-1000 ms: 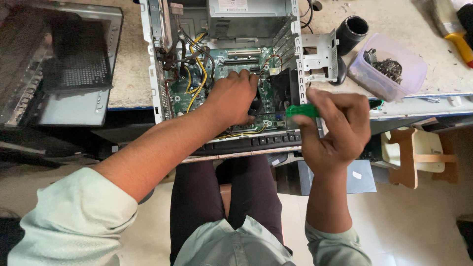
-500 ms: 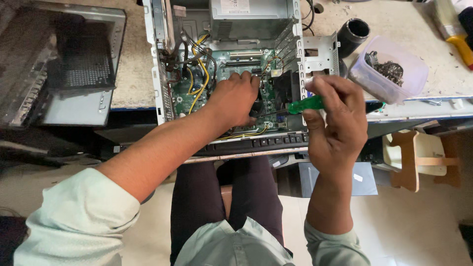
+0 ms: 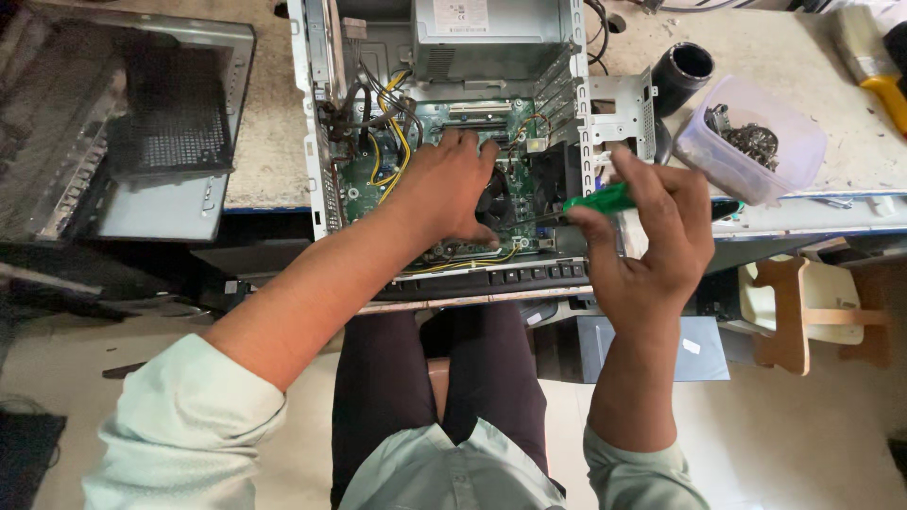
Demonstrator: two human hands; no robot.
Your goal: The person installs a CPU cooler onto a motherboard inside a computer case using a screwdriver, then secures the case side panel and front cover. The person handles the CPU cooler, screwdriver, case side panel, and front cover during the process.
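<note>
Lying open on the bench edge, computer case (image 3: 605,113) shows a green motherboard (image 3: 378,175), yellow and black cables, grey metal frame. Left hand (image 3: 449,189) rests flat inside on the board, fingers loosely spread, gripping nothing. Right hand (image 3: 652,236) is closed round a green-handled screwdriver (image 3: 600,200), shaft pointing into the case.

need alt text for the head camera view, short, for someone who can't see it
Seen from above, a seated person's left hand rests inside an open computer case on the green circuit board, while the right hand holds a green-handled screwdriver. A clear tub of metal parts sits right.
</note>
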